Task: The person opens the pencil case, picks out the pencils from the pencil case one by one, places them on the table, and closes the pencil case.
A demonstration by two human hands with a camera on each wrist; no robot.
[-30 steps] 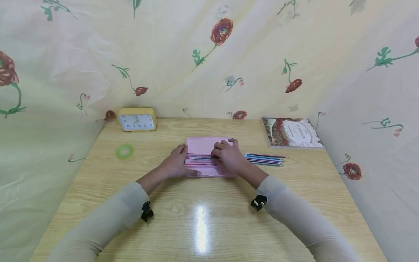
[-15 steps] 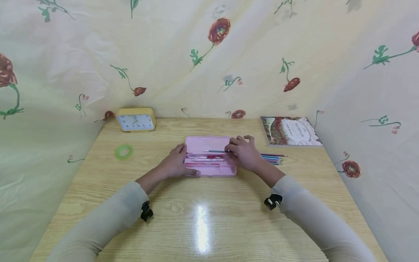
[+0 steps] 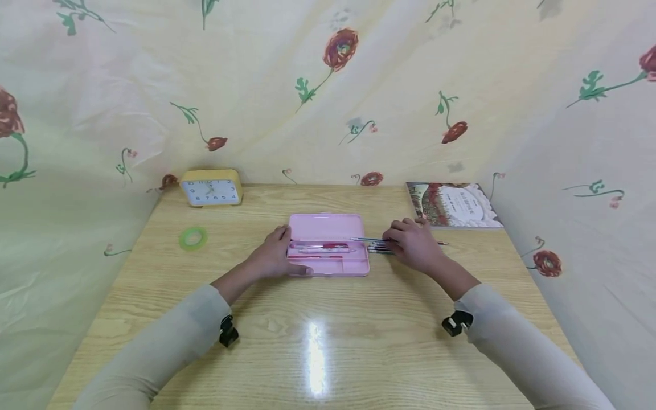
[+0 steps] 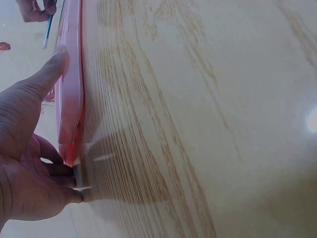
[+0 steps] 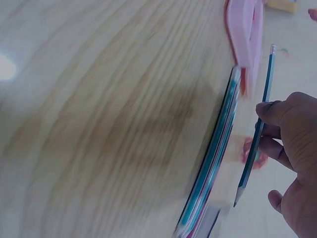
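The pink pencil case (image 3: 327,228) lies with its lid back on the table, with several pens in its tray. My left hand (image 3: 271,256) holds the case's left end, thumb over the front rim and the other fingers along the end. In the right wrist view, my right hand (image 5: 292,139) pinches a dark teal pencil (image 5: 265,91) near its middle, sharpened tip toward the bottom. That hand is just right of the case, above a row of several pencils (image 5: 213,153) on the table; in the head view it partly covers them.
A yellow clock (image 3: 212,188) stands at the back left, with a roll of green tape (image 3: 193,238) in front of it. At the back right lies a book (image 3: 456,205). Flowered cloth (image 3: 266,102) hangs behind the wooden table (image 3: 266,347).
My right hand has lifted the pencil out of the case and moved right with it, over the row of pencils. The left hand stays at the case's left end.
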